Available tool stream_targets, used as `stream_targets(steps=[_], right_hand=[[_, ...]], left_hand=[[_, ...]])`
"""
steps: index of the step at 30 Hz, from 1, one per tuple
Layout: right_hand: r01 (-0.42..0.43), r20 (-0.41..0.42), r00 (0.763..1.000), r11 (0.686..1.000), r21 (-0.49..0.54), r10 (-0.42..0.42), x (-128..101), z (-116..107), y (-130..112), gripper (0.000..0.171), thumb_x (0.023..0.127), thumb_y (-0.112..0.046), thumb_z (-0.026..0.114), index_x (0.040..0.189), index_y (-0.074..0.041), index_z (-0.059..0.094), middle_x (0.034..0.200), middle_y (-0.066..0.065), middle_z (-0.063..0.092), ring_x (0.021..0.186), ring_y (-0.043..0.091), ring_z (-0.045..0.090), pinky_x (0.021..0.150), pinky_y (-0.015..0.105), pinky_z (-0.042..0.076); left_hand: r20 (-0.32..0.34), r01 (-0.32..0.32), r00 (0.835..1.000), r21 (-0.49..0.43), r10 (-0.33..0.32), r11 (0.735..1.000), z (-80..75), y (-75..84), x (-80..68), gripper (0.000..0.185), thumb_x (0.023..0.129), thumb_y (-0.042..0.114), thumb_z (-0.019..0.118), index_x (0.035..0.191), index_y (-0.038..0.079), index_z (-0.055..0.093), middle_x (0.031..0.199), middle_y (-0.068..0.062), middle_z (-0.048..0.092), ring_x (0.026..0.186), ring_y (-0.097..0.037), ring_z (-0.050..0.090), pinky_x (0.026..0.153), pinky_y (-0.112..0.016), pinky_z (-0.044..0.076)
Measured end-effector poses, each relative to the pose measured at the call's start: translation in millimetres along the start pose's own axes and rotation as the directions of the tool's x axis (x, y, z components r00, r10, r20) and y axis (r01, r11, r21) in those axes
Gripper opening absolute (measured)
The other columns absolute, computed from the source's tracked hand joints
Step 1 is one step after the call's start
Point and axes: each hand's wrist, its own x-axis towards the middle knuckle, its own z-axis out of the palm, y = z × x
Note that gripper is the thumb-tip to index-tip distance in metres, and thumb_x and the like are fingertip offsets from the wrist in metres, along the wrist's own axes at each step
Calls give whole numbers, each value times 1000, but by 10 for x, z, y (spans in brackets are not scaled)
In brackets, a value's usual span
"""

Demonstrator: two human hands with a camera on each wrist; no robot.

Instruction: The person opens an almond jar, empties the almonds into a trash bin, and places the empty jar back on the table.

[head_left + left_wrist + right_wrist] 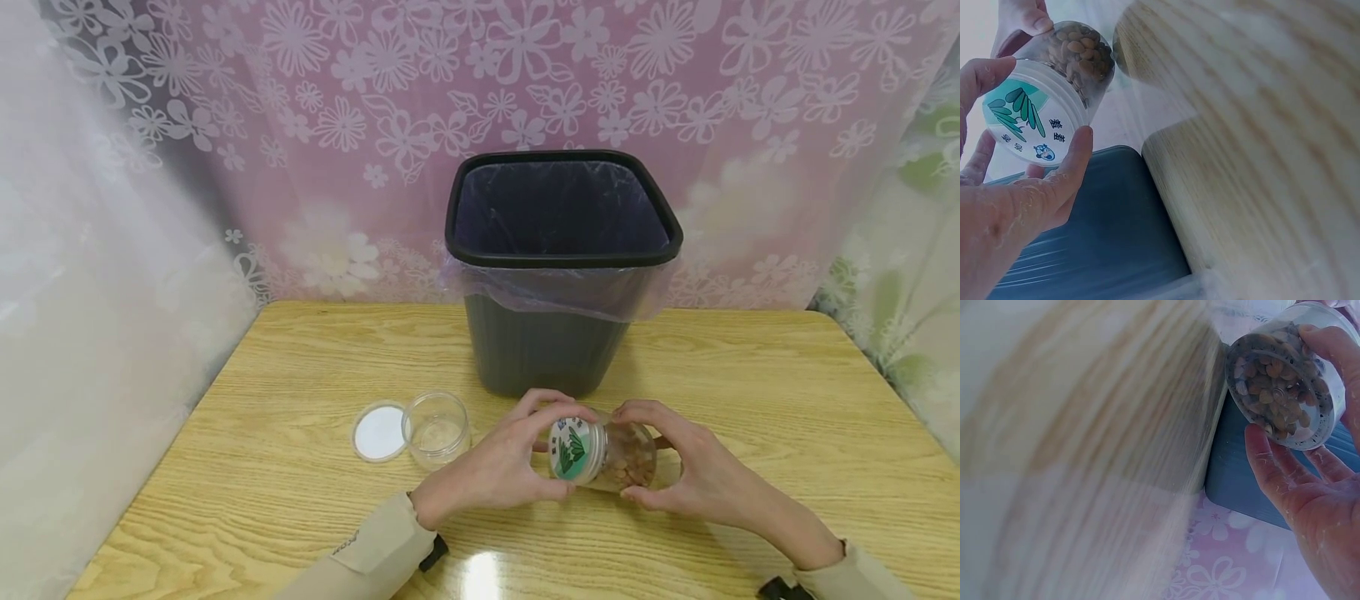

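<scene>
A clear plastic jar of brown nuts lies tilted on its side between both hands, just above the wooden table. My left hand grips its white lid with a green leaf label, thumb and fingers curled round the rim. My right hand holds the jar's body from the bottom end, fingers wrapped round the wall. The nuts fill the jar's lower part.
A dark waste bin lined with a clear bag stands right behind the hands. An empty clear jar and its white lid lie to the left on the table. Flowered curtains close in the back and sides.
</scene>
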Motion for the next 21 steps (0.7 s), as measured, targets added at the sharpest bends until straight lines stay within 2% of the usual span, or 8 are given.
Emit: stream_targets(steps=[5, 11, 21], right_hand=[[-11, 0, 1000, 1000, -14, 11, -1, -3, -6, 89, 62, -13, 99, 139, -14, 54, 133, 6, 60, 114, 4, 62, 70, 26, 60], [-4, -2, 1000, 1000, -18, 3, 4, -4, -10, 89, 61, -12, 99, 139, -14, 55, 132, 5, 60, 113, 5, 62, 70, 26, 60], [4, -8, 1000, 1000, 3, -4, 8, 5, -2, 89, 61, -11, 99, 138, -11, 55, 132, 6, 60, 114, 4, 62, 69, 27, 61]], left_hand=[[9, 1, 1000, -36, -1, 999, -4, -6, 7, 81, 80, 11, 83, 147, 39, 48, 152, 1, 34, 128, -11, 49, 93, -23, 56], [2, 35, 999, -69, -35, 997, 3, -6, 2, 81, 80, 14, 84, 147, 42, 47, 150, 0, 36, 126, -11, 50, 90, -21, 57], [-25, 93, 995, -43, -95, 995, 10, 1, -11, 78, 84, 26, 85, 147, 45, 44, 144, 0, 42, 117, -11, 54, 86, -20, 58]])
